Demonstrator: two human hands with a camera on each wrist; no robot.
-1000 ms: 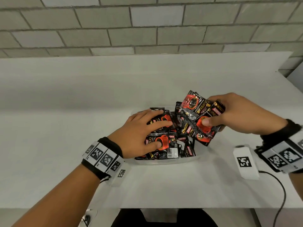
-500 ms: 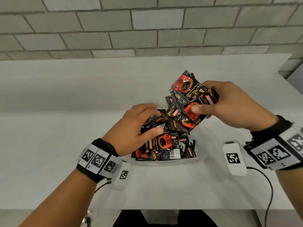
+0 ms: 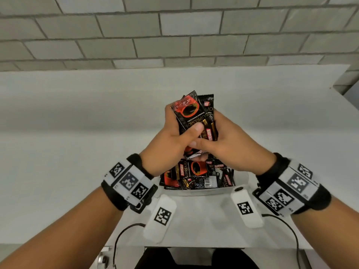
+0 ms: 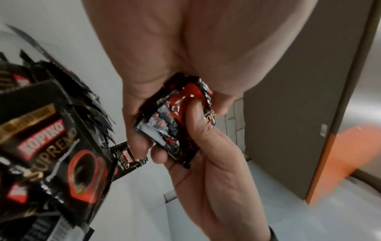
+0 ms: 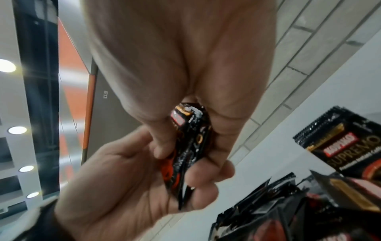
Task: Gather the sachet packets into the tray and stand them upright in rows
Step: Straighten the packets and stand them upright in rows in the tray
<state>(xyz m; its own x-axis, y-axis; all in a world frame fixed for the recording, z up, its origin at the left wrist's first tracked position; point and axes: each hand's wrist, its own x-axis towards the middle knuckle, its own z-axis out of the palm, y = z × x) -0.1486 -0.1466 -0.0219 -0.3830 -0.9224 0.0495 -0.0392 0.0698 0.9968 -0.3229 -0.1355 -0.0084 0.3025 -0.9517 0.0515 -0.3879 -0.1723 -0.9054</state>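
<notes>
Both hands are meeting above the tray (image 3: 202,191), holding one bundle of sachet packets (image 3: 194,117) between them. The left hand (image 3: 171,144) is wrapping its fingers round the far side of the bundle, its thumb (image 3: 191,133) pressing across the front packet, so that grip is closed on the packets. The right hand (image 3: 231,146) is curling round the bundle's right side, its thumb lying across the lower front below the left thumb; its grip is closed on the same packets. The bundle is standing roughly upright in the hands, its top ends poking up past the fingers, the red cup print of the front packet facing the camera.

In the left wrist view, the bundle's lower end (image 4: 177,124) is sitting crumpled between the fingers of both hands, and in the right wrist view it (image 5: 185,154) is showing edge-on, squeezed thin between the two palms.

Below the hands, the loose sachets (image 3: 196,175) are lying jumbled and overlapping in the clear tray, mostly flat or leaning, not in rows. The tray is sitting on the white counter (image 3: 77,152) near its front edge, about midway along it. Both wrists are wearing black bands with white marker tags (image 3: 128,181).
</notes>
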